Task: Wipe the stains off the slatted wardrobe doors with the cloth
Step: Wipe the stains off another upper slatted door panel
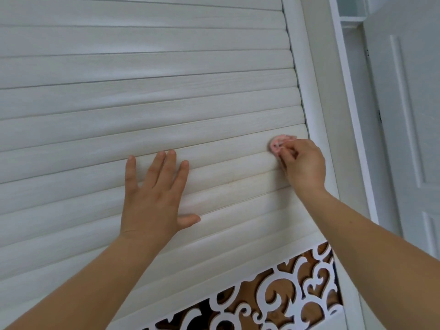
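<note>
Two hands meet the door (pixel 142 96): left hand (pixel 154 194) flat with fingers spread, right hand (pixel 303 165) pinching the cloth (pixel 277 142) against a slat.

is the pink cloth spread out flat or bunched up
Bunched up: the pink cloth shows only as a small wad pinched in the right hand against a slat.

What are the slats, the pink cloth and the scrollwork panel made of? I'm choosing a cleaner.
The slats look like wood or wood-look laminate with a matte whitewashed finish: faint grain streaks run along them. The pink cloth, pinched by the right hand, looks like soft bunched fabric. The scrollwork panel seems smooth white-painted cut board over a brown backing; its core cannot be told.
</note>
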Tool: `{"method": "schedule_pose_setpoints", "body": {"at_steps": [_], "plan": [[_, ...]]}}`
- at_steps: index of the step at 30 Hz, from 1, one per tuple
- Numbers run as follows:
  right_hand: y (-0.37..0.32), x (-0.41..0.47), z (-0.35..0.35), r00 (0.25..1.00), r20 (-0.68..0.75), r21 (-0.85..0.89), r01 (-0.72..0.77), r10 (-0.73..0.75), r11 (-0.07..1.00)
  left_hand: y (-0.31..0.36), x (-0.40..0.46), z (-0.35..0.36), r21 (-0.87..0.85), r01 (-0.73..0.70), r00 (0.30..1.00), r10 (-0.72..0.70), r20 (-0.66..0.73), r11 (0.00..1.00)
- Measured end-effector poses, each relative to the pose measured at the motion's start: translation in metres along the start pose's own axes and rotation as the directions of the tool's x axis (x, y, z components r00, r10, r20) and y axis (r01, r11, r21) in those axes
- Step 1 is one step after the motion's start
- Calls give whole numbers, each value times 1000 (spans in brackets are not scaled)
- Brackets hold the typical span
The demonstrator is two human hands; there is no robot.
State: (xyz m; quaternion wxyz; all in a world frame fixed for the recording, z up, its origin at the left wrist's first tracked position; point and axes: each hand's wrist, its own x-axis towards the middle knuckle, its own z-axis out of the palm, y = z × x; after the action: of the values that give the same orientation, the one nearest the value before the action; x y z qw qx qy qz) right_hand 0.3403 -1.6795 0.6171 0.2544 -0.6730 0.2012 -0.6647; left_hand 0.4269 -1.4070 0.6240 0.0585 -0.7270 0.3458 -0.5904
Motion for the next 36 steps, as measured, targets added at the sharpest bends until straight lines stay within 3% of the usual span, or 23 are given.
{"method": "schedule_pose_setpoints", "body": {"at_steps": [4,6,9,12,15,18,21,24,28,32,36], "plan": [[-5,3,-4,961,-117,184,-225,249,957,1,1,-1,5,5,1000,-5,-3,1000],[-16,-11,4,949,-152,254,-233,276,939,1,1,-1,12,-1,1000,1,2,1000],[-38,-45,27,987,-160,242,21,19,970,0,1,0,21,0,1000,0,7,1000],[-68,-85,48,950,-105,249,311,-294,917,0,0,1,11,-4,1000,3,3,1000],[-83,-110,65,854,-69,193,519,-516,833,-3,1,-2,25,-18,1000,18,13,1000],[-70,-114,70,696,-109,91,718,-710,690,-7,0,-5,60,-42,998,39,49,997],[-57,-102,63,590,-147,-101,789,-794,606,-9,-1,-5,83,-52,997,46,69,995],[-41,-88,54,632,-157,-209,730,-759,651,-8,-1,-3,89,-47,996,40,82,995],[-9,-74,39,776,-122,-246,580,-618,777,-6,-1,-1,91,-32,995,23,99,995],[11,-61,22,926,-123,-226,325,-358,918,-2,-2,-3,131,-11,991,-8,136,991],[13,-56,20,983,-183,-94,-29,12,995,2,-2,-2,105,10,993,-22,119,994]]}}
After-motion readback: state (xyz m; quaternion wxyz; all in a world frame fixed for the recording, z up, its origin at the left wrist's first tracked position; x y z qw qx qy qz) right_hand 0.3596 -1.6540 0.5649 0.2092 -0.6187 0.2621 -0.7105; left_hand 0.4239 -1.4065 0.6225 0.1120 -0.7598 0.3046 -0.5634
